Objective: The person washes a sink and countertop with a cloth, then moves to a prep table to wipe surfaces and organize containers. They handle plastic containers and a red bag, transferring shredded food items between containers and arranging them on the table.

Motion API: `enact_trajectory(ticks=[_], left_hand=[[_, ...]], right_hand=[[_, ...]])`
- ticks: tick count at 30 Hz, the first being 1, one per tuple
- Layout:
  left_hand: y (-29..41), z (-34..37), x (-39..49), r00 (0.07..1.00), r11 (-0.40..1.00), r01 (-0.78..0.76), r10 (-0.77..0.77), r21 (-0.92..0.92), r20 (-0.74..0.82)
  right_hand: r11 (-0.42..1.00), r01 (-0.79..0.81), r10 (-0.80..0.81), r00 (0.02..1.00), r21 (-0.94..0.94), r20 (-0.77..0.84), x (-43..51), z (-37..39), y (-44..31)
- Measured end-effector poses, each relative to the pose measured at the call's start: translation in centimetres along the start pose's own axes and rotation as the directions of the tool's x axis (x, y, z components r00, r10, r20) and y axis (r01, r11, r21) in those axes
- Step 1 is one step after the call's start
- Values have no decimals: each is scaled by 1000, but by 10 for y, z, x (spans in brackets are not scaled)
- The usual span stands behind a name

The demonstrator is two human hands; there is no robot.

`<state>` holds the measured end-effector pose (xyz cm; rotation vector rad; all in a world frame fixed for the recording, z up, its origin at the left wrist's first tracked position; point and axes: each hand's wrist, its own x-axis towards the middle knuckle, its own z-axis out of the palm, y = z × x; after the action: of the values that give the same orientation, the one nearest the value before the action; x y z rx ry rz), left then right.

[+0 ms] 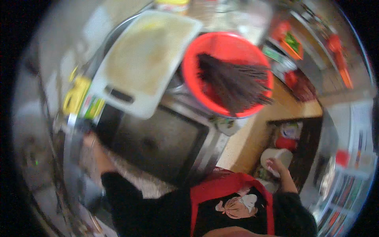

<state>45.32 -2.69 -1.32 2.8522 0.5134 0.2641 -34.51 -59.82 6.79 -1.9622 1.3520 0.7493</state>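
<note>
My left hand (89,140) is at the far left, its fingers against a dark, blurred object (84,126) beside a yellow jug (77,94); its grip is unclear. On the right, my right hand (274,165) reaches down to a white round container (277,154) in a dark, open compartment (311,133). Blur hides whether the fingers hold its rim. Ahead of me, a red plastic basin (189,80) holds a bundle of thin, dark brown stick-like strands (231,80), which overhang its right rim. Left of it lies a stained white cutting board (142,56) with a handle slot.
A dark rectangular tray or basin (160,136) sits below the cutting board. Beyond the wooden counter (305,110) stand an orange container of green pieces (291,43) and a dark red bag (302,86). Racks with packets (340,189) line the right side.
</note>
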Motion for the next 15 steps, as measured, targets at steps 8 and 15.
enact_trajectory(ticks=[8, 15], left_hand=[[-20, -82, 1, 994, 883, 74, -29, -463, 103], [75, -251, -194, 703, 182, 333, 607, -925, 372]], right_hand=[[989, 48, -47, 999, -141, 9, 16, 18, -30], [967, 58, -88, 990, 249, 111, 20, 47, 22]])
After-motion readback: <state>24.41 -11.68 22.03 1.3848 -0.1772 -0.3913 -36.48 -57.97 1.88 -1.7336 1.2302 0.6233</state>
